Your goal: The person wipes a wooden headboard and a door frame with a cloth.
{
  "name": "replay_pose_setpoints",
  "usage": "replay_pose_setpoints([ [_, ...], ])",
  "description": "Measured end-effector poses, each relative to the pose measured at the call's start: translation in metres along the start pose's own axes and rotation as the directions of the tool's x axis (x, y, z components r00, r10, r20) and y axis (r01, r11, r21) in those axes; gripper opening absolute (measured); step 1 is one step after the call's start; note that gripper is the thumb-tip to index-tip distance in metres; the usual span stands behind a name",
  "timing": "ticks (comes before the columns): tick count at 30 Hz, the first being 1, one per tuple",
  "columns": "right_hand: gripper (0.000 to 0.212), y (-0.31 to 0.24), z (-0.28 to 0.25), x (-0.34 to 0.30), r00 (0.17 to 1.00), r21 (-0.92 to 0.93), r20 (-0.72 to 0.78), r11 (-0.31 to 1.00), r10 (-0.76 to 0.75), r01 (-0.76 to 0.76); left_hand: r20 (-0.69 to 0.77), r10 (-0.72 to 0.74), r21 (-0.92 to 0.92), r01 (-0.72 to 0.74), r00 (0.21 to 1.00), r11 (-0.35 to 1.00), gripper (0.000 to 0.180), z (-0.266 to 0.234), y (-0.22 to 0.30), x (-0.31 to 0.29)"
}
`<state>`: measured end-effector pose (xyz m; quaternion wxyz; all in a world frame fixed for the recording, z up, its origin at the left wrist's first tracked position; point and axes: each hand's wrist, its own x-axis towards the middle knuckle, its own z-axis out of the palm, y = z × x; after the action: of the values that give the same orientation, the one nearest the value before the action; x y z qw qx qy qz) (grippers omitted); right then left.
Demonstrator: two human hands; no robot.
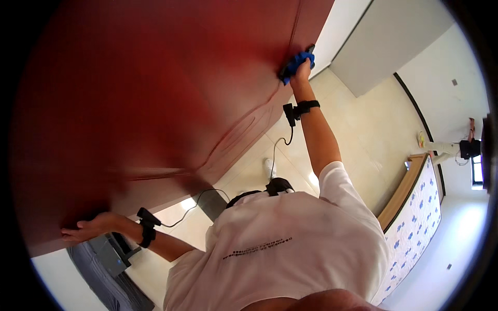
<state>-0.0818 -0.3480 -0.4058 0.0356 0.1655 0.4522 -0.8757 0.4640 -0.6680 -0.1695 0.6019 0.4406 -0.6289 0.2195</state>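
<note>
A large red panelled door [140,88] fills the upper left of the head view. My right hand [301,72] is stretched far forward, closed round a blue cloth [296,63]. The cloth is pressed over a dark, handle-like fitting [284,73] near the door's edge, and covers part of it. On the left, my left hand [93,227] rests against the door close to its lower border, fingers extended and no object visible in it. A black strap with a small device sits on each wrist, and a cable runs from each toward my waist.
Pale floor tiles [358,124] spread below the door. To the right stands a bed with a blue-patterned mattress [412,223] and wooden side. Another person [441,149] is at the far right. Grey fabric [98,269] and a dark box [110,259] lie at the lower left.
</note>
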Motion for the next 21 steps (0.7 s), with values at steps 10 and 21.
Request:
replay_pose_setpoints([
  [10, 0.039, 0.019, 0.001, 0.027, 0.914, -0.26, -0.361, 0.961, -0.187, 0.094, 0.011, -0.077, 0.07, 0.076, 0.997, 0.995, 0.068, 0.016, 0.009, -0.013],
  [21, 0.053, -0.01, 0.075, -0.088, 0.937, -0.685, -0.085, 0.703, -0.34, 0.193, 0.022, -0.239, -0.192, 0.238, 0.971, 0.952, 0.072, 0.024, 0.034, -0.003],
])
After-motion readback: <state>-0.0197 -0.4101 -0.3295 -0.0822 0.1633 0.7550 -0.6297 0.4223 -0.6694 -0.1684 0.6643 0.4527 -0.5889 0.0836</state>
